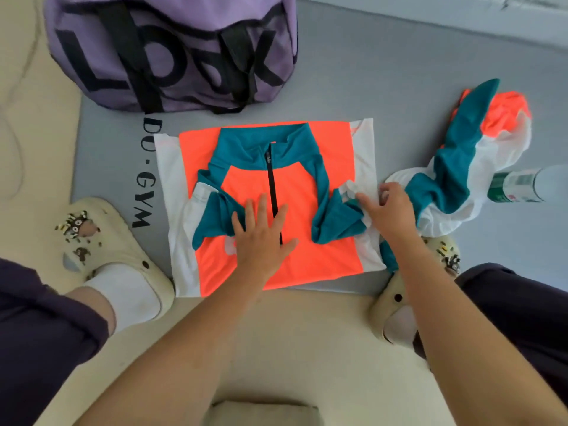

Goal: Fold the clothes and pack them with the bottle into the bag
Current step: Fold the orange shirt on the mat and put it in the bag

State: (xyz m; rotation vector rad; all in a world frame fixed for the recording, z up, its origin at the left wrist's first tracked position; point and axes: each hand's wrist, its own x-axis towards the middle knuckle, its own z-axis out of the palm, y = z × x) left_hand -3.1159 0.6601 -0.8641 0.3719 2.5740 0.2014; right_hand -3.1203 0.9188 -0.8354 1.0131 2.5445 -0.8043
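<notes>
Left hand [261, 235] lies flat on the orange top [270, 207], sleeves tucked in; right hand [388, 209] fingers its right sleeve [338, 216]. Second garment [467, 167] lies crumpled, bottle [528, 184] beside it, purple bag [172, 50] waiting beyond. Nothing packed, apparently.

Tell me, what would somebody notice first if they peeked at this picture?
Probably the bright orange, teal and white zip-neck top spread flat on the grey gym mat in the middle, with the left hand pressing on it and the right hand at its right sleeve. Behind it stands a big purple duffel bag, and a second, crumpled garment in the same colours lies to the right beside a plastic bottle.
</notes>
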